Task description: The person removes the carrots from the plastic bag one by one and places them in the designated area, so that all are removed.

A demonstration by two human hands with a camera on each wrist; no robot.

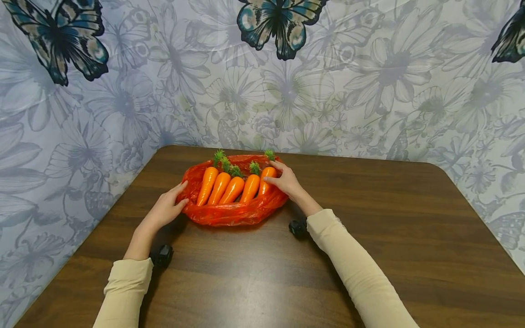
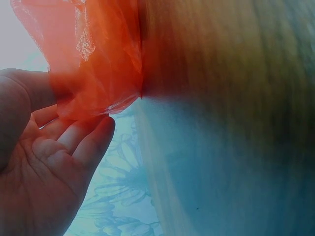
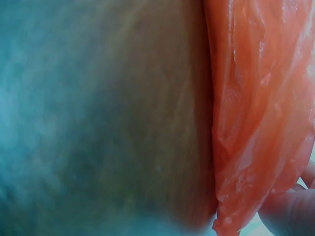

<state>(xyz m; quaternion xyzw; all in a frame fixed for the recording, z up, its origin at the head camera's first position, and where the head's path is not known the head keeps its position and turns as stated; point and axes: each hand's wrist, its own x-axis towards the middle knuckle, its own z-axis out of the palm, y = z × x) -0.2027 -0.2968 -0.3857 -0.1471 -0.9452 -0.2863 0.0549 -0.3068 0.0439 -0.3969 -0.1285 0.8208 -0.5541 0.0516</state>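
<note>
A crinkled red plastic bag (image 1: 229,218) lies spread wide on the table, its rim rolled low around several orange carrots (image 1: 208,186) with green tops. My left hand (image 1: 166,207) holds the bag's left side. In the left wrist view, the thumb and fingers (image 2: 96,142) lie on either side of the thin plastic (image 2: 106,59). At the opposite side, my right hand (image 1: 289,182) grips the bag's right rim, its thumb over the rightmost carrot (image 1: 268,175). In the right wrist view, the red plastic (image 3: 261,98) hides most of that hand; part of a finger (image 3: 290,211) shows.
The brown wooden table (image 1: 389,218) extends to the right and in front of the bag. Behind it stands a wall (image 1: 287,100) with flower and butterfly patterns. A black wrist camera (image 1: 162,256) sits under the left wrist, another black camera (image 1: 298,228) under the right.
</note>
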